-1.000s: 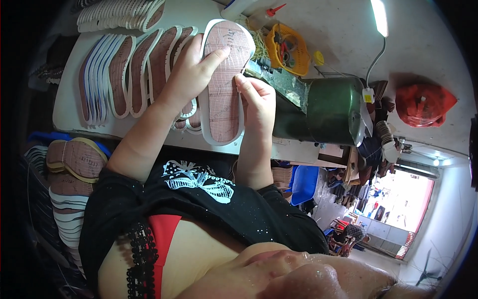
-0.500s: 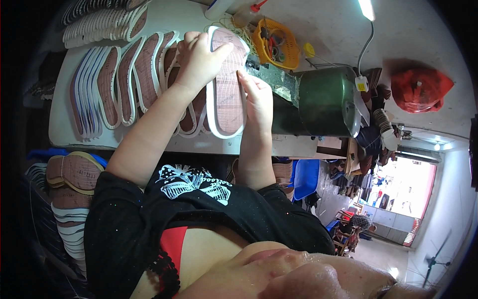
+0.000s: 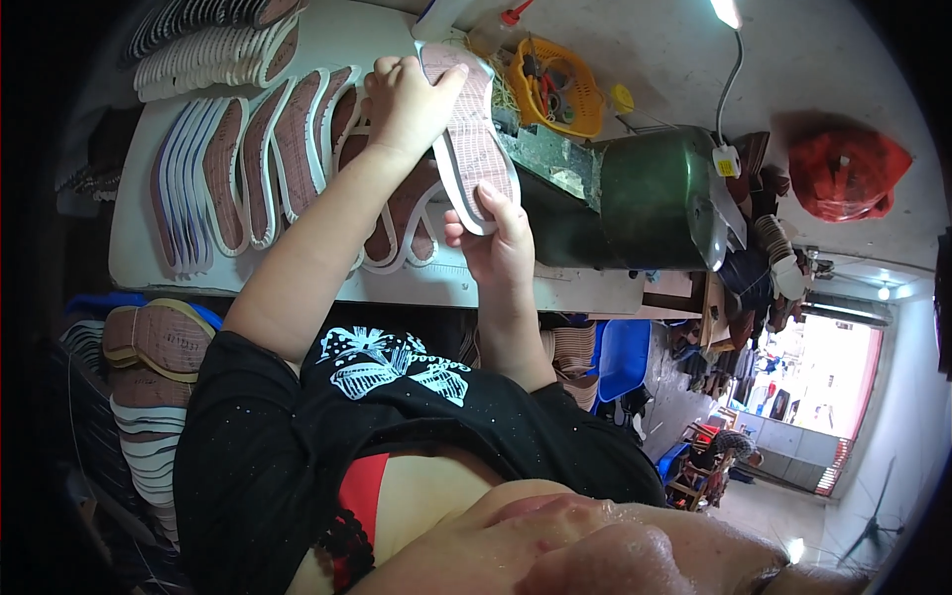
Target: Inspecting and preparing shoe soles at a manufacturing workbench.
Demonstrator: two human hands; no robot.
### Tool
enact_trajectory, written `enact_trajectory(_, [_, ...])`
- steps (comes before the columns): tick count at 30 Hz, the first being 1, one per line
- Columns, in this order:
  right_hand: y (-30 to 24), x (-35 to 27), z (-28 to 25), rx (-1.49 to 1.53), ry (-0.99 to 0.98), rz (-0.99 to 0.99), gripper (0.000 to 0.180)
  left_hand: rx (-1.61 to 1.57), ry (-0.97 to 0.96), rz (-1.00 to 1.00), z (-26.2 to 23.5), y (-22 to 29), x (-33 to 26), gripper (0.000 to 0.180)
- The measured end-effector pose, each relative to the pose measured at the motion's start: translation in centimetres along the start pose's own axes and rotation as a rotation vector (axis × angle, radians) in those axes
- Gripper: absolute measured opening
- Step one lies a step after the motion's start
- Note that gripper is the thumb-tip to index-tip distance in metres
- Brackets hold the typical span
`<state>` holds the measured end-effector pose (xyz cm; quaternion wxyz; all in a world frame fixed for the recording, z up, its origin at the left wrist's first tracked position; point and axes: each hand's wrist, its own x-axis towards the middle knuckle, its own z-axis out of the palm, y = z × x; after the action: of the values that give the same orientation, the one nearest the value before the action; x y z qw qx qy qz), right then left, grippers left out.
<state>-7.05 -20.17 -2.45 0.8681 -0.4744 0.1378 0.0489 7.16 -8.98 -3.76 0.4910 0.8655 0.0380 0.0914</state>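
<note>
Far left you've got stacks of soles [image 3: 149,397] piled below the bench, then a fanned row of insoles [image 3: 248,169] lying overlapped on the white table [image 3: 149,268]. Your left hand [image 3: 407,104] is closed over the toe end of the one shoe sole [image 3: 474,139] that's lifted up off the row, fingers curled around its edge, thumb on the patterned face. Your right hand [image 3: 501,243] has the heel end, thumb and fingers pinched on the white rim. So the sole is held between both hands, tilted, just above the others and right beside the dark green machine [image 3: 654,193].

Looks to me like you're mid-way through positioning that piece, either inspecting it or lining it up. Whatever move follows, I'd guess it needs both grips kept firm so the sole doesn't flex or twist, and some care near the machine's edge.

Further right there's a yellow basket [image 3: 555,89] of bits, and a red thing [image 3: 848,174] on the shelf.
</note>
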Motion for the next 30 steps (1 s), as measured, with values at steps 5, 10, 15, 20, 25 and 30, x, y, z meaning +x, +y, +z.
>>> enact_trajectory(5, [-0.1,1.5,1.8,0.138,0.092,-0.105,0.026,0.247,0.081,0.138,-1.7,0.9,-0.9,0.065])
enact_trajectory(10, [-0.2,2.6,3.2,0.112,0.060,-0.130,0.026,0.340,-0.165,0.743,-6.2,2.8,1.4,0.061])
enact_trajectory(15, [0.4,3.4,4.1,0.115,0.074,-0.140,0.027,0.452,-0.772,0.904,-4.9,3.2,8.1,0.056])
enact_trajectory(20, [0.2,3.6,4.0,0.115,0.076,-0.165,0.030,0.599,-1.271,0.856,-3.5,6.6,9.8,0.040])
enact_trajectory(25, [-0.4,3.7,3.3,0.126,-0.018,-0.122,0.035,0.458,-1.572,0.523,-1.9,7.2,11.1,0.034])
enact_trajectory(30, [-0.2,3.4,3.0,0.243,-0.107,-0.112,0.037,0.487,-1.632,0.488,-1.5,7.9,11.3,0.034])
